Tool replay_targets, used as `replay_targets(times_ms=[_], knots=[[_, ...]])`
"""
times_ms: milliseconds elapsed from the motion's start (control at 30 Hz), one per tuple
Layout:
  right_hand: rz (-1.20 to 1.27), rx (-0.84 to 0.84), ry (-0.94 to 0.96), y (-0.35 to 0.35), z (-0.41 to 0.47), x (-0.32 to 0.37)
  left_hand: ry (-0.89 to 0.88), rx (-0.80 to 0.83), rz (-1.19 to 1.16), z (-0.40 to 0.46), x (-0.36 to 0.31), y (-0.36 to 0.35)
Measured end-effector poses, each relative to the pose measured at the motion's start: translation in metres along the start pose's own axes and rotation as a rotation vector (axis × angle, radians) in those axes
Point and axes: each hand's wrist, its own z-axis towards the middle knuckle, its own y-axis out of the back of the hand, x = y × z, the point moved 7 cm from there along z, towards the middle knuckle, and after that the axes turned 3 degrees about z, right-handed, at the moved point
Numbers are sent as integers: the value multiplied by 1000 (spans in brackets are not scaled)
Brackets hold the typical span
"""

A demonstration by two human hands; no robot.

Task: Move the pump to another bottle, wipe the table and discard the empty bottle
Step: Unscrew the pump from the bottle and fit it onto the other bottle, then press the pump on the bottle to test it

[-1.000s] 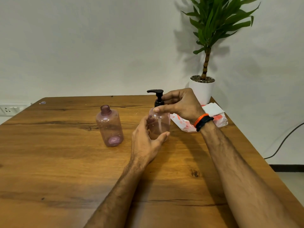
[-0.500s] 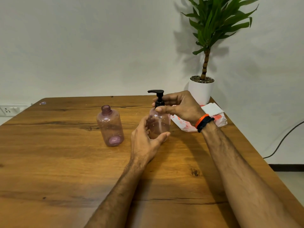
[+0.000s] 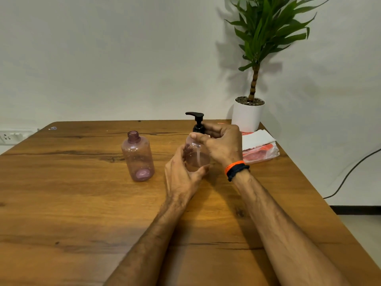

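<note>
One camera rides on the person's head, looking forward and down across the wooden table [image 3: 82,203], close above both forearms, toward the white wall behind the hands.

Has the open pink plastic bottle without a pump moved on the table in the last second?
No. The open pink bottle stands where it did, left of the white plant pot.

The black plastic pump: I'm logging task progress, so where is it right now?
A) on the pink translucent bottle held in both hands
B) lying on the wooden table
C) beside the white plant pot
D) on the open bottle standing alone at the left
A: the black plastic pump tops the pink translucent bottle that the left hand holds, with the right hand gripping its collar.
</note>
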Motion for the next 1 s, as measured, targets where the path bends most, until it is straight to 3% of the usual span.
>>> replay_targets(times_ms=[267,567,733,1000], knots=[[-34,-183,58,-1,-14,4,-2,-4,-4,-3,-3,-1],[-33,22,-41,5,-20,11,119,144,-75,-4,-4,1],[-166,-81,-99,33,-43,-3,296,186,-248,-13,8,16],[-212,46,-239,18,-73,-35,389,249,-356,-29,14,4]])
